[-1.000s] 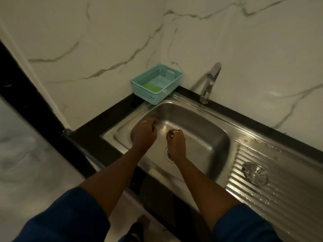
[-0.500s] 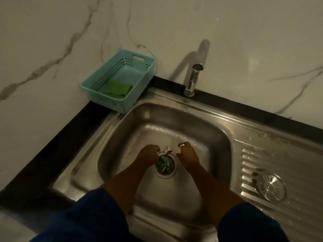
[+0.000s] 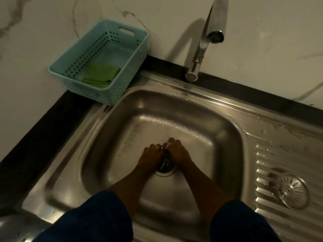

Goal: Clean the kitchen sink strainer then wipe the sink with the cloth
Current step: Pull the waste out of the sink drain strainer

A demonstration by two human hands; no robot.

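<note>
Closer now, left hand [image 3: 151,155] and right hand [image 3: 178,152] meet over the drain [image 3: 165,168], fingers curled; whether they pinch debris I cannot tell. Strainer [image 3: 291,191] lies on the drainboard [image 3: 279,154]; drain-clearing seems underway, rinsing the strainer next.

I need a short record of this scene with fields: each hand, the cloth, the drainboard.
left hand: at the left edge of the drain, fingers curled
right hand: at the drain's right edge, fingers curled
grip: hidden, cannot tell
cloth: green, folded, inside the teal basket
drainboard: a round slotted metal disc lies on it
</note>
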